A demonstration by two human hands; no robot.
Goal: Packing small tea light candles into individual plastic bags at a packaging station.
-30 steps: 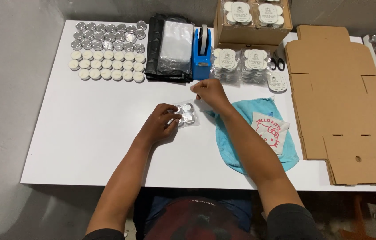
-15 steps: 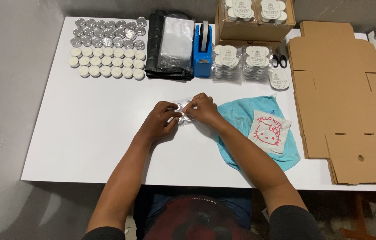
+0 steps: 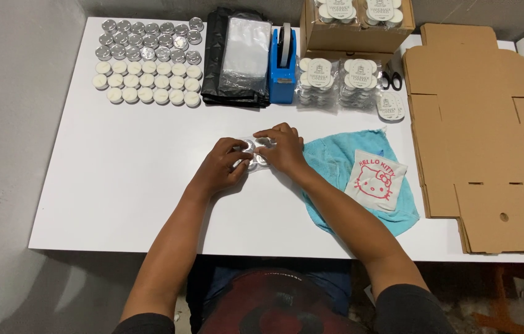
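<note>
At mid-desk (image 3: 120, 185), both hands meet over a small clear packet of tealights (image 3: 256, 154): the left hand (image 3: 225, 164) has its grip clamped on the packet's left end, the right hand (image 3: 283, 148) pressing fingers closed on its top. At three o'clock lies a blue cloth (image 3: 336, 164). At eleven o'clock, far off, rows of loose tealights (image 3: 147, 62).

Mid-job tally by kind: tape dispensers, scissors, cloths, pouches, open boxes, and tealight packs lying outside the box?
Tape dispenser: 1
Scissors: 1
Blue cloth: 1
Printed pouch: 1
Open box: 1
Sealed packs: 2
Pack in hand, between left hand and right hand: 1
Total: 8
</note>
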